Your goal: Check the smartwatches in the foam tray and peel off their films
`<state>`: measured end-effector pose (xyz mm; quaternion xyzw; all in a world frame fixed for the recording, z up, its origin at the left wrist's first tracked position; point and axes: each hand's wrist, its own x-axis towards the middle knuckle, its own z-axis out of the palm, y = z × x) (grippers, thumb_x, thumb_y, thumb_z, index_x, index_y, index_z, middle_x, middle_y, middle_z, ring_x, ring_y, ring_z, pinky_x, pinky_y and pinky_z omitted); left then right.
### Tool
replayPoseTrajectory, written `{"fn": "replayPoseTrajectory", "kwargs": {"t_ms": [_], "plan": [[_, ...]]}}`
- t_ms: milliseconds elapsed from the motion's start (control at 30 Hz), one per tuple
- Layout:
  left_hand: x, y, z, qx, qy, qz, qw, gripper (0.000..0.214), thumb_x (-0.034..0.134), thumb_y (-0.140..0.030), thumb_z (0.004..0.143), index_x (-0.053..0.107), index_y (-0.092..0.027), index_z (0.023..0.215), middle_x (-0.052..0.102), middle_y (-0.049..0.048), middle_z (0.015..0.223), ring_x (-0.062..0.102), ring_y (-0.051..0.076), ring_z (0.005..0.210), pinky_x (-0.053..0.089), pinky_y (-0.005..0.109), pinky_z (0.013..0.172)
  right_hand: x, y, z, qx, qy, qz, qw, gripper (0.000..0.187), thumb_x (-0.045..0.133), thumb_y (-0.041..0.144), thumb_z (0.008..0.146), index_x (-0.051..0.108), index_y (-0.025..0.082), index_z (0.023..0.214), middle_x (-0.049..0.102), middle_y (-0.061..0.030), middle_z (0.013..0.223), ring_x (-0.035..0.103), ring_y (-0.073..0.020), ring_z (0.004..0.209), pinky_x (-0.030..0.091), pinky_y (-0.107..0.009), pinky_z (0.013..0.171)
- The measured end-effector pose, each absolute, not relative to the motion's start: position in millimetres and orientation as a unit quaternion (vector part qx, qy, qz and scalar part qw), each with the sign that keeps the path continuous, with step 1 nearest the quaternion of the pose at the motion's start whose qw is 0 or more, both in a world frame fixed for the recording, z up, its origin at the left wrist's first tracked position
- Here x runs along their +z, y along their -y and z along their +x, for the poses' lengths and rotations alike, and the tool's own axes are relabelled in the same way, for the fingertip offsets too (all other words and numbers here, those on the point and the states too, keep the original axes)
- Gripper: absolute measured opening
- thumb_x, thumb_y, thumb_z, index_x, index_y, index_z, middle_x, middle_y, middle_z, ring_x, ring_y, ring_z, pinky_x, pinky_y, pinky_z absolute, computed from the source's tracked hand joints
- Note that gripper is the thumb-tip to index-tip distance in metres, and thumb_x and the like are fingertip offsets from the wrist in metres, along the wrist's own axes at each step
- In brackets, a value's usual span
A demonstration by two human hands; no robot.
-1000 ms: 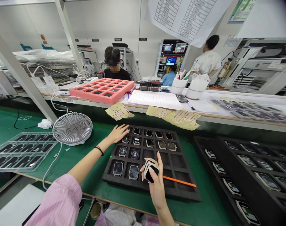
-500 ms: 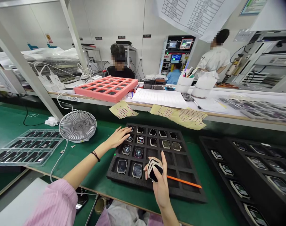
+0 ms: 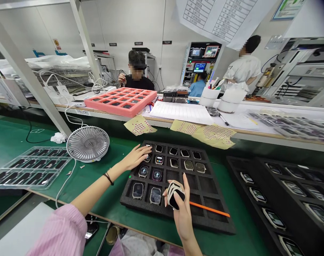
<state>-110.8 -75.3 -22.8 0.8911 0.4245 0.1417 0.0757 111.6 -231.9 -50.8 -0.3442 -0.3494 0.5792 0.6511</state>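
Observation:
A black foam tray (image 3: 178, 218) lies before me with smartwatch cases in many of its square pockets. My right hand (image 3: 180, 204) is closed around a small stack of smartwatches (image 3: 176, 196) above the tray's near middle, its index finger pointing up. An orange stick (image 3: 210, 209) runs rightward from that hand across the pockets; whether the hand grips it I cannot tell. My left hand (image 3: 134, 157) rests with fingers stretched over the far left corner, partly covering two watches there. Beside it sit a lit watch (image 3: 159, 159) and a round-dial watch (image 3: 143, 171).
More black trays with watches (image 3: 274, 217) stand at right. A grey fan (image 3: 87, 144) and a clear blister tray (image 3: 31, 167) are at left. On the shelf ahead are a pink foam tray (image 3: 135, 111), papers (image 3: 180, 112) and pen cups (image 3: 209, 95). A co-worker (image 3: 138, 76) sits beyond.
My left hand has shifted slightly to the right over the corner watches. My right hand still holds the stack. The co-worker opposite has raised a hand.

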Motion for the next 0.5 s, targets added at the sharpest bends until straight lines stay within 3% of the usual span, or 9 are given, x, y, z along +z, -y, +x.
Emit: {"fn": "replayPoseTrajectory", "kwargs": {"t_ms": [300,500], "plan": [[-18,119,-128,0.169,-0.399,0.897,0.086,0.045,0.020,-0.038,0.101,0.038,-0.023,0.139,0.052,0.0019,0.139,0.038,0.016,0.134,0.012,0.041,0.118,-51,233,113,0.586,0.350,-0.343,0.645,0.062,0.052,0.035,0.090,0.022,0.041,0.144,0.054,-0.0048,0.113,0.059,-0.0173,0.077,0.047,-0.030,0.057],[-14,151,-125,0.157,-0.395,0.900,0.094,0.044,0.026,-0.038,0.100,0.035,-0.025,0.141,0.042,0.0019,0.146,0.033,0.019,0.137,0.014,0.044,0.119,-50,233,113,0.579,0.363,-0.348,0.641,0.062,0.052,0.036,0.090,0.021,0.039,0.144,0.054,-0.0057,0.114,0.059,-0.0174,0.075,0.048,-0.031,0.057]]}}
